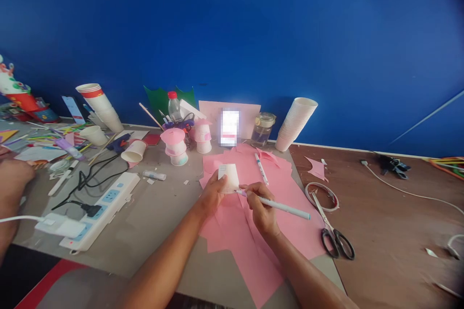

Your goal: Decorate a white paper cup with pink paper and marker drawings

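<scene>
A white paper cup (230, 178) is held over the pink paper (250, 270), with my left hand (213, 192) closed on its left side. My right hand (263, 208) grips a light-coloured marker pen (290, 210), its tip close to the cup's lower right edge; whether it touches, I cannot tell. A few small printed marks show at the cup's upper left. Just beyond my hands, a second marker (261, 169) lies on the pink sheets. Scissors (333, 231) with black handles rest to the right, across a roll of tape (322, 196).
Behind stand a lit phone (229, 128), a glass jar (263, 129), a stack of paper cups (297, 123) and two pink-topped cup figures (175, 146). A power strip (105, 207) with cables lies left. Another person's arm (12, 183) reaches in at far left.
</scene>
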`<state>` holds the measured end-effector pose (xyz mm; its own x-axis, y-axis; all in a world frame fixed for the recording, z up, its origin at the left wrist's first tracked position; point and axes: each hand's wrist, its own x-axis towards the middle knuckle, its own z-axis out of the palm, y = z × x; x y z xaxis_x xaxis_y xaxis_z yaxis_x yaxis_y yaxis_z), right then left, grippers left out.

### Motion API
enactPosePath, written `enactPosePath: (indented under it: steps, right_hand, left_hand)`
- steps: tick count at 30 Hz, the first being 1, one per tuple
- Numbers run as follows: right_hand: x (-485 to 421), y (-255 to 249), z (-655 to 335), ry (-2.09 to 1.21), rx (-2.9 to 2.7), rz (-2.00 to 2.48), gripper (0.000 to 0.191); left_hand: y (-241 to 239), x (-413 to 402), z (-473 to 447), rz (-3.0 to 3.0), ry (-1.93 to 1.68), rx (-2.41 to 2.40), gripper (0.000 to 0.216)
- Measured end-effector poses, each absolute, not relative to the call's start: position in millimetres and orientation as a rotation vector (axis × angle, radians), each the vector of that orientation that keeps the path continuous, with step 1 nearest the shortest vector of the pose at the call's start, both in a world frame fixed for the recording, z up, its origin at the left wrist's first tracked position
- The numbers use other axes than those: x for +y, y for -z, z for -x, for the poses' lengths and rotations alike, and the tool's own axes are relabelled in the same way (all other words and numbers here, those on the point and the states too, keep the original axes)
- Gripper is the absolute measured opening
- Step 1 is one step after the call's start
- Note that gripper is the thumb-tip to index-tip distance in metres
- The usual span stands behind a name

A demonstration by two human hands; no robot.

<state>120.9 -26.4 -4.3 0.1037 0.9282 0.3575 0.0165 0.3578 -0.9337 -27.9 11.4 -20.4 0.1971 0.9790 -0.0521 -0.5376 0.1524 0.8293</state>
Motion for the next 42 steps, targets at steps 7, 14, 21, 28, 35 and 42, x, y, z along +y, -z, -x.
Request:
enactPosePath:
  steps: [7, 14, 21, 28, 35, 42]
  right_hand:
    - [-25.5, 1.3, -122.5, -0.875, -1.333, 1.017, 0.014]
    - [-24.9, 2.3, -120.0, -0.841, -1.278, 1.029, 0.011]
    - [-24.4, 3.5, -121.0, -0.932, -1.182, 0.994, 0.014]
    - [-25.8, -1.2, -121.9, -0.928, -1.246, 1.01, 0.015]
    - [-27.2, -2.7, -120.8, -0.947, -1.288, 0.99, 0.014]
    - [-27.3, -0.1, -118.1, -0.92, -1.311, 1.002, 0.013]
  left_hand:
    - [23.4, 12.7, 29.0, -0.775, -1.226, 0.701, 0.031]
    - [24.7, 13.2, 29.2, -0.79, -1.222, 0.686, 0.032]
    - [22.5, 13.0, 29.5, -0.793, -1.251, 0.708, 0.03]
    - [22.9, 14.4, 29.8, -0.807, -1.258, 0.698, 0.03]
    - [24.8, 14.3, 30.0, -0.796, -1.258, 0.743, 0.03]
    - [22.3, 13.0, 29.8, -0.801, -1.254, 0.737, 0.029]
